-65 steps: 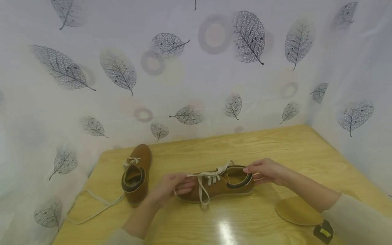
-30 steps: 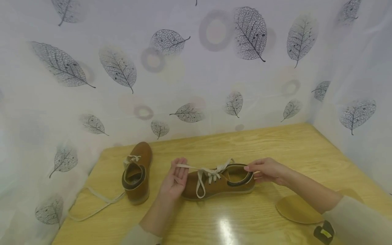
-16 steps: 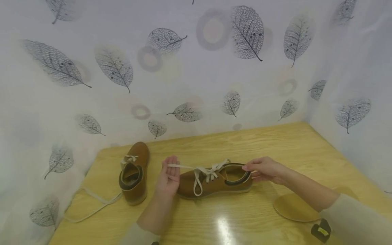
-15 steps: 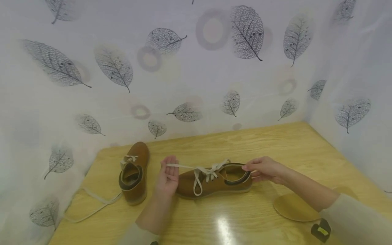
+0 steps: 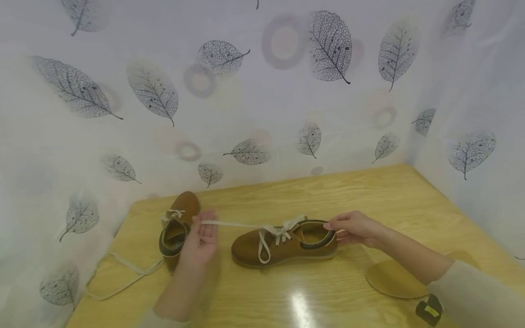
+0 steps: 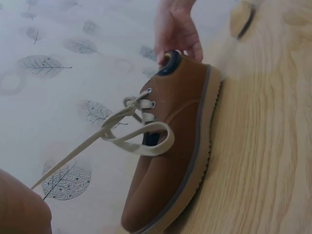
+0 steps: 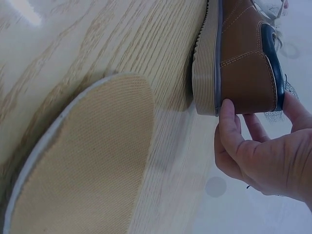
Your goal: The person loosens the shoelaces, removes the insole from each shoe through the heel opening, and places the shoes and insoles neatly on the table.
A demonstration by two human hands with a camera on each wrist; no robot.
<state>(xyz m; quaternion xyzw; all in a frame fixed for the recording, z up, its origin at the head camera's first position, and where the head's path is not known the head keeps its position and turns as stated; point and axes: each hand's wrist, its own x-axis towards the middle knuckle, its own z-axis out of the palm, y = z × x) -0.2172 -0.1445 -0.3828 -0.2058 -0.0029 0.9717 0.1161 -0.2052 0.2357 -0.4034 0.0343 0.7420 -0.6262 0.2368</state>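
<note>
A brown lace-up shoe [image 5: 248, 248] sits sole-down on the wooden table, toe to the left. Its cream shoelace [image 5: 234, 223] is knotted over the tongue, and one loop [image 6: 166, 141] droops down the side. My left hand [image 5: 201, 243], palm turned up, pinches the end of this lace and holds it stretched left of the toe. At the heel, my right hand [image 5: 358, 229] grips the shoe, thumb at the dark padded collar [image 7: 273, 58] and fingers against the back. The left hand partly covers a second brown shoe [image 5: 187, 203] behind it.
A loose cream lace [image 5: 141, 272] lies at the table's left edge. To the right, partly under my right forearm, is a tan insole [image 5: 391, 277], with a small black item bearing a yellow patch [image 5: 429, 310] beside it. Leaf-patterned sheeting [image 5: 254, 105] borders the table.
My left hand has turned palm up and drawn the lace end leftward, away from the toe, so more lace stretches out. The right hand still holds the heel; the shoe has stayed put.
</note>
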